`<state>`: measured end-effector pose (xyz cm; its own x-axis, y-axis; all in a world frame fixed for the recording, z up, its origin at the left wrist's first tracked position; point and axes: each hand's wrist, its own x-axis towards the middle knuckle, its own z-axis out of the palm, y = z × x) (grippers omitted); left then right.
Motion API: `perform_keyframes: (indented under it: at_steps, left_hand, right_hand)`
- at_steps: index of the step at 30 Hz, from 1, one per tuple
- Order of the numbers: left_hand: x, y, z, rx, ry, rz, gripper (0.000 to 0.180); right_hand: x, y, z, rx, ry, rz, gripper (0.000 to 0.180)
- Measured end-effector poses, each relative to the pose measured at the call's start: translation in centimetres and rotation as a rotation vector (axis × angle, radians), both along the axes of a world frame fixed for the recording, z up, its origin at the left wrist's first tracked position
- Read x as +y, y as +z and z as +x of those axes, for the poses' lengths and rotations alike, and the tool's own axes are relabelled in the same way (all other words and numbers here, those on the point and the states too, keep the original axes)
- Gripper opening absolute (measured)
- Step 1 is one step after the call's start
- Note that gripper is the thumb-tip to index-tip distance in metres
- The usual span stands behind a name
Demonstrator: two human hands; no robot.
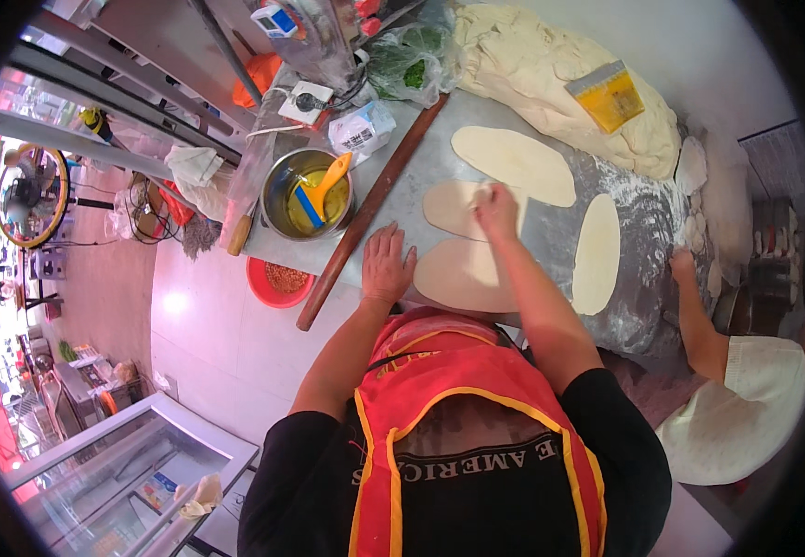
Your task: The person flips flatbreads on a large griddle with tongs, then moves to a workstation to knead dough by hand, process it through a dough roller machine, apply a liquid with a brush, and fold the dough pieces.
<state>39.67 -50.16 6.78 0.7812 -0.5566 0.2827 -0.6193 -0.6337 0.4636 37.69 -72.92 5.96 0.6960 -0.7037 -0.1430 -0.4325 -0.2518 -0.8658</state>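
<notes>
My left hand (387, 262) lies flat and open on the metal worktable (551, 243), at the left edge of the nearest oval dough sheet (463, 276). My right hand (497, 210) reaches further out and presses its fingers on a second flattened dough oval (449, 206); whether it pinches anything is hard to see. Two more rolled ovals lie beyond, one long sheet (514, 163) at the back and one upright oval (597, 252) to the right. A long wooden rolling pin (370, 212) rests diagonally just left of my left hand.
A metal pot with yellow oil and an orange-handled brush (310, 193) stands left of the pin. A big dough mass (551, 74) with a yellow scraper (610, 95) fills the back. Another person's hand (683, 265) works small dough pieces at right. An orange bowl (275, 281) sits below the table edge.
</notes>
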Motion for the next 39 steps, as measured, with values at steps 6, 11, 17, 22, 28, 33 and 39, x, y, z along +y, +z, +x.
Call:
perform_keyframes:
  at_steps: [6,11,17,22,28,33,39]
  left_hand:
    - [-0.2,0.0,0.1,-0.005,-0.003,-0.017,0.037]
    - [-0.2,0.1,0.1,-0.007,-0.011,-0.018,0.037]
    - [0.0,-0.1,-0.2,-0.011,0.001,-0.006,0.036]
    - [-0.1,0.0,0.0,-0.012,-0.010,0.015,0.038]
    - [-0.2,0.1,0.1,-0.001,-0.022,0.019,0.038]
    - [-0.2,0.5,0.1,0.025,-0.006,0.027,0.038]
    - [0.0,0.2,0.0,0.015,0.018,0.032,0.038]
  right_hand:
    - [2.1,1.3,1.6,-0.014,0.049,0.138,0.011]
    - [0.1,0.7,0.1,0.041,0.147,0.288,0.009]
    - [-9.1,7.0,-9.9,0.001,-0.027,0.340,0.010]
    - [-15.0,3.9,-13.0,0.414,0.056,-0.421,0.022]
    - [-17.3,0.2,-7.8,0.304,-0.105,-0.528,0.026]
    - [-19.0,-0.7,-6.7,0.208,-0.163,-0.009,0.020]
    - [-11.1,3.5,0.1,-0.068,0.085,0.100,0.009]
